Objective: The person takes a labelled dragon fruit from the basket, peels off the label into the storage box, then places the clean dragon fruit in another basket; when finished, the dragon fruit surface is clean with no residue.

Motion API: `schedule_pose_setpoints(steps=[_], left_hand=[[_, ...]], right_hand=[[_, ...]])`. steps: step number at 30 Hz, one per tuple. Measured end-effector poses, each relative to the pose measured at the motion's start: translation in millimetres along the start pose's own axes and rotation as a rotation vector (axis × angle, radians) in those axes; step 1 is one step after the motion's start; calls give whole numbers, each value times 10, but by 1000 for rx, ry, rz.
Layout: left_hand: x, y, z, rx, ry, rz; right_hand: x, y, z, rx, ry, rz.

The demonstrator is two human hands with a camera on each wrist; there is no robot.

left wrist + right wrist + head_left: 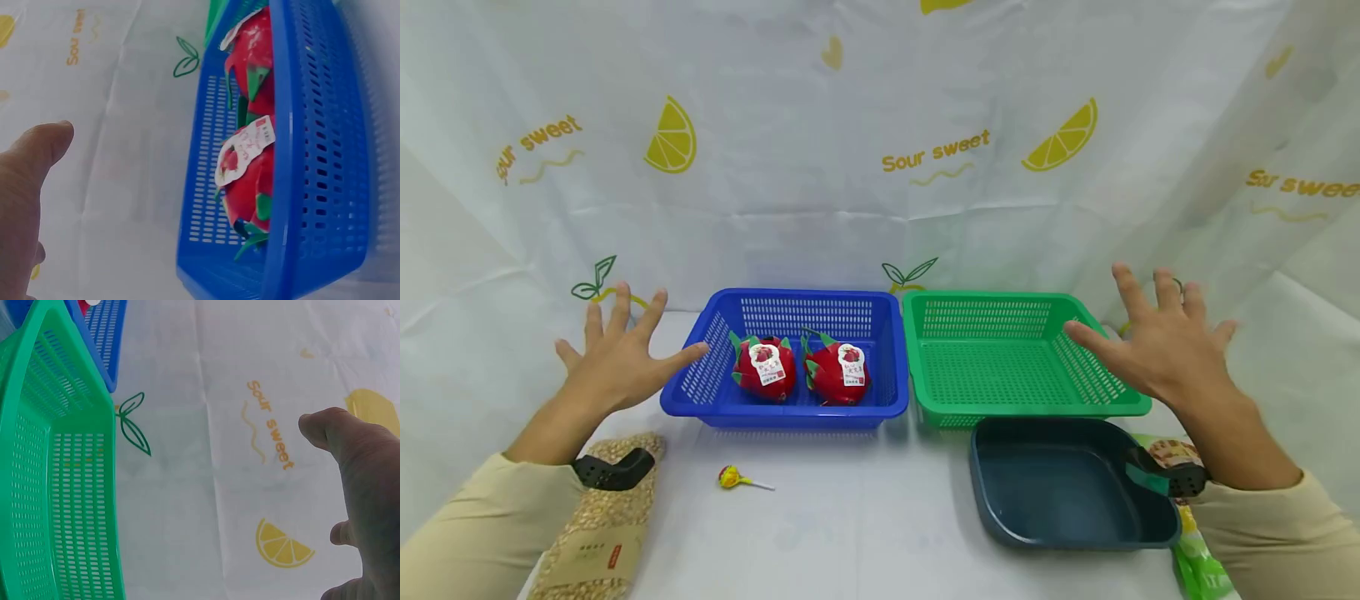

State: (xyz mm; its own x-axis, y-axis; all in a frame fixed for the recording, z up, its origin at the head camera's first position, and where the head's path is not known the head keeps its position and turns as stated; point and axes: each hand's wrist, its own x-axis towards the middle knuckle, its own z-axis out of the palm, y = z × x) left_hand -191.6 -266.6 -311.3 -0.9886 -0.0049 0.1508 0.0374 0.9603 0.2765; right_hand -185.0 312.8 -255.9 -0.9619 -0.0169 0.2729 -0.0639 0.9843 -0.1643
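Left hand (pixel 617 362) spread wide near blue basket (pixel 784 411), right hand (pixel 1172 346) spread wide near green basket (pixel 977 367). Baskets sit side by side on worktop (pixel 820 533), openings up, long axes running left-right.

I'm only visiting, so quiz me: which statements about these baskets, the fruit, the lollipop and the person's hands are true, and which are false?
1. Two dragon fruits lie in the blue basket. True.
2. The left hand grips a dragon fruit. False: its fingers are spread and it holds nothing.
3. The green basket stands to the right of the blue basket. True.
4. The lollipop lies inside the dark tray. False: it lies on the white surface, in front of the blue basket.
5. The right hand holds nothing. True.
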Motion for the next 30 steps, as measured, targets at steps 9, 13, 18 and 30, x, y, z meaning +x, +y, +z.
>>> schedule_pose_setpoints(steps=[9,13,18,30], left_hand=[[-66,-18,237,-24,40,14],[-101,-48,364,-47,73,33],[-124,-80,499,-96,126,70],[-145,-185,793,-195,118,73]], right_hand=[[6,-196,129,20,60,-71],[25,-272,185,39,75,-104],[51,-341,239,51,91,-153],[163,-602,374,160,94,-247]])
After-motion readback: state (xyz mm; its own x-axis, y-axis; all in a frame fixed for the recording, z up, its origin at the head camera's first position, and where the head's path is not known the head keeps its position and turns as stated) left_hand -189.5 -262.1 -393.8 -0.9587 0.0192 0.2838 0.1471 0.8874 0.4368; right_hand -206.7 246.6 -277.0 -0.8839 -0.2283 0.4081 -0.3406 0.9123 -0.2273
